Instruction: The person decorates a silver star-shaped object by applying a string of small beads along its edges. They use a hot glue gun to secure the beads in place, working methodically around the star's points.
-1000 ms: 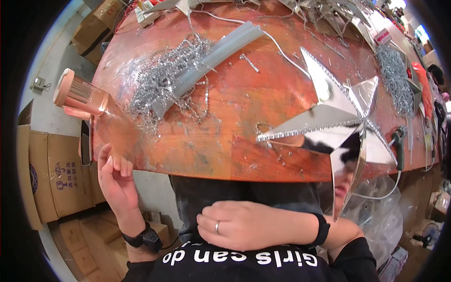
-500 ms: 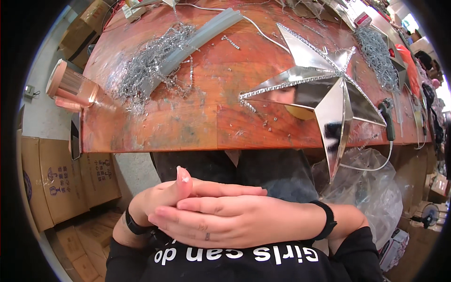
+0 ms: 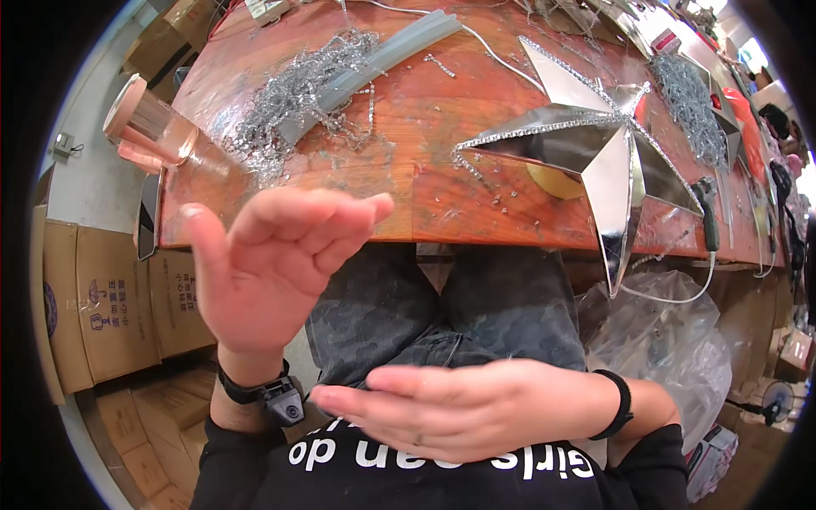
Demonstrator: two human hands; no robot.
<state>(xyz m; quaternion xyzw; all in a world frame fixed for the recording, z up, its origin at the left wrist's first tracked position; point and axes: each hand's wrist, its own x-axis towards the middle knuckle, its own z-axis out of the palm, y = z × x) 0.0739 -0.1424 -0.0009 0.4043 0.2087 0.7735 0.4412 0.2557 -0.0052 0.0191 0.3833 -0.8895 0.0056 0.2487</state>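
My left hand is raised in front of the table edge with its palm showing, thumb apart and fingers bent forward; nothing is in it. Lower down, across my lap, my right hand lies sideways with fingers stretched out and empty. The two hands are apart. On the red-brown wooden table, a mirror-like silver star edged with rhinestone chain sits to the right, one point hanging over the front edge. A tangled heap of rhinestone chain lies at the left, beside translucent glue sticks.
A pink-lidded clear cup stands at the table's left edge. A glue gun with a white cord lies at the right, near another chain heap. Cardboard boxes stand at left; a clear plastic bag hangs below the right side.
My hands were together, one over the other. The left has lifted away, up and to the left, and opened its palm. My right hand stays low. The whole view has shifted slightly.
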